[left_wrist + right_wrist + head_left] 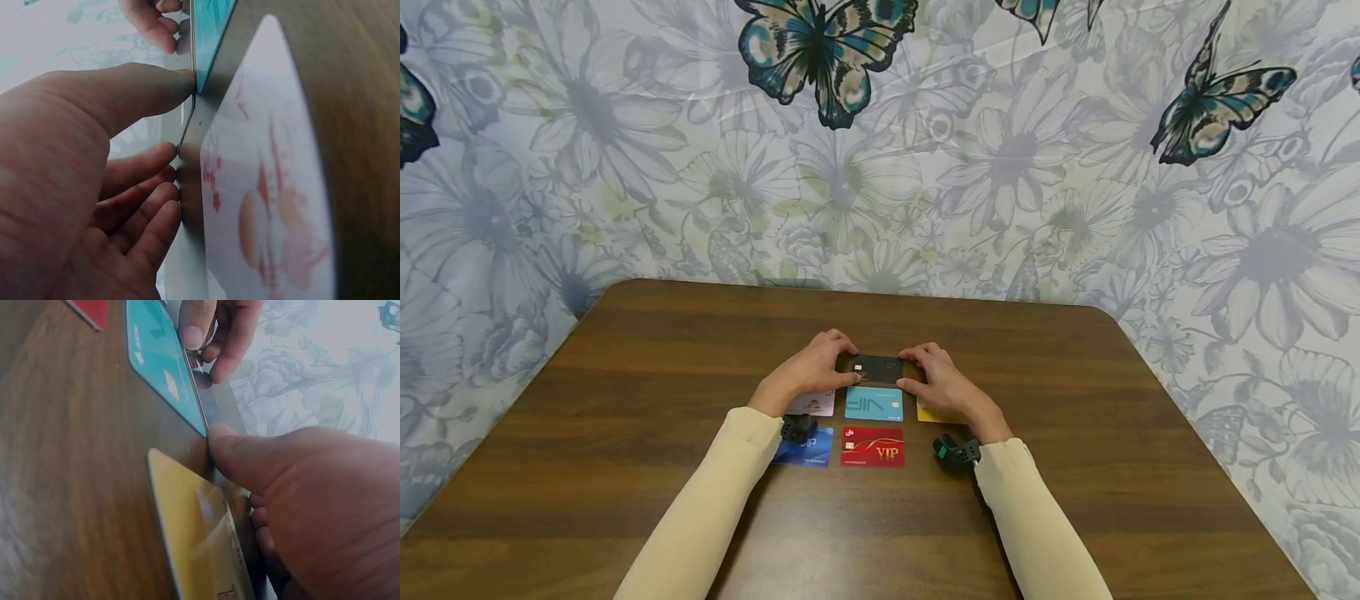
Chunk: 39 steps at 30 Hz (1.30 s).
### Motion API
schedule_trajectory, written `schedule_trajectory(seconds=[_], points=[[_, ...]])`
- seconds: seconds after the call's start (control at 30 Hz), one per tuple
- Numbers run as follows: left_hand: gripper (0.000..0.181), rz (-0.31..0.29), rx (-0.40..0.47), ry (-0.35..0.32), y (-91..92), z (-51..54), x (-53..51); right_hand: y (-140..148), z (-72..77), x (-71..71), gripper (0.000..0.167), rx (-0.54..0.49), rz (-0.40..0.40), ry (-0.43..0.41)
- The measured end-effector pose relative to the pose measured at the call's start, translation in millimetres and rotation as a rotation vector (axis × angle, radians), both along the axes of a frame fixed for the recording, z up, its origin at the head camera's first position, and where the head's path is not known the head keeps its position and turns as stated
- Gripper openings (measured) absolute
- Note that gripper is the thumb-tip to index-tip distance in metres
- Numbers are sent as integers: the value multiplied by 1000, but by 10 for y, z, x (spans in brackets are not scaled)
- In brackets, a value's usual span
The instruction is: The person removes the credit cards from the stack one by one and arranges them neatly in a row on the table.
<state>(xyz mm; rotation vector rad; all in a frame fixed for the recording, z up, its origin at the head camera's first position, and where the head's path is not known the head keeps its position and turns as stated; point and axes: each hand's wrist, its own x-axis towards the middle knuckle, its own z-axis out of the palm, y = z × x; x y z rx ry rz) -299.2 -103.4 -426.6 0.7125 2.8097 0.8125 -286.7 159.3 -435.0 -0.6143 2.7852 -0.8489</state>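
A black card [878, 368] lies at the far side of a group of cards, flat on or just above the table. My left hand [808, 367] holds its left corners with thumb and index finger; my right hand [943, 385] does the same at its right corners. Directly nearer me is a turquoise card [873, 403]. A white card with pink print [269, 187] sits beneath the left hand in the left wrist view. Under the right hand is a yellow card [187, 519], partly hidden by that hand in the head view.
A red VIP card [872, 447] and a blue card [808, 450] form the row closest to me; the left wrist device partly covers the blue one. The brown wooden table [700, 333] ends at a wall covering [880, 208] with flowers and butterflies.
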Motion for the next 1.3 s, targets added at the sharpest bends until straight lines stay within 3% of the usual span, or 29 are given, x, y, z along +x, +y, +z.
schedule_trajectory(seconds=[0.43, 0.7, 1.1, 1.3], points=[[45, 27, 16, -25, 4, 8, 3, 1, -10, 8, 51, -10, -6, 9], [32, 1, 41, -7, 2, -13, -3, 21, -30, 0, 51, -6, 16, 8], [51, 8, 27, 8, -18, -37, -7, 8, -10, 7, 43, -3, 31, 43], [49, 8, 19, 10, -10, -27, -3, 20, 3, 3, 52, -23, -10, 13]])
